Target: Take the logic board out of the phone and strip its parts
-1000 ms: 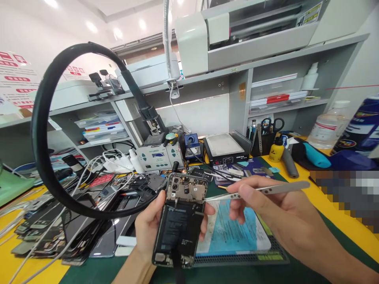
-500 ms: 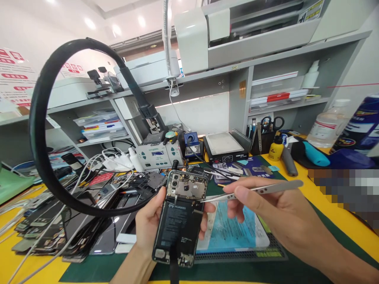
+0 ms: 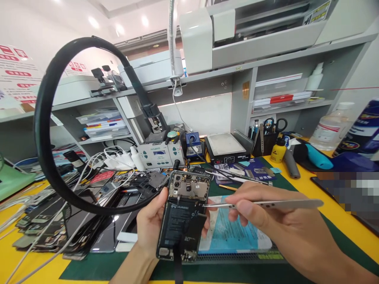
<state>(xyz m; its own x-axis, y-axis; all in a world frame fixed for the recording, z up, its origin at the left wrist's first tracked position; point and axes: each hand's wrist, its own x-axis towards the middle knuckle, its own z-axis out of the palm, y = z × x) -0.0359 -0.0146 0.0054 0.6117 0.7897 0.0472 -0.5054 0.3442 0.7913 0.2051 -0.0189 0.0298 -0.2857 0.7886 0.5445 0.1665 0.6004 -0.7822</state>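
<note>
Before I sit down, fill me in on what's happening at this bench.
A person's left hand holds up an opened phone with its battery exposed. The right hand holds metal tweezers, their tips over the phone's right side near the top of the battery. Whether they grip anything is too small to tell. Behind the phone, a blue and white pad lies on the bench, with a pile of dismantled phones off to the left.

Your left hand (image 3: pixel 149 223) holds an opened phone (image 3: pixel 183 221); your right hand (image 3: pixel 272 221) grips tweezers (image 3: pixel 284 204), their tips at the phone's right side. Stacked phone parts (image 3: pixel 41 225) crowd the table (image 3: pixel 357 228) to your left.
</note>
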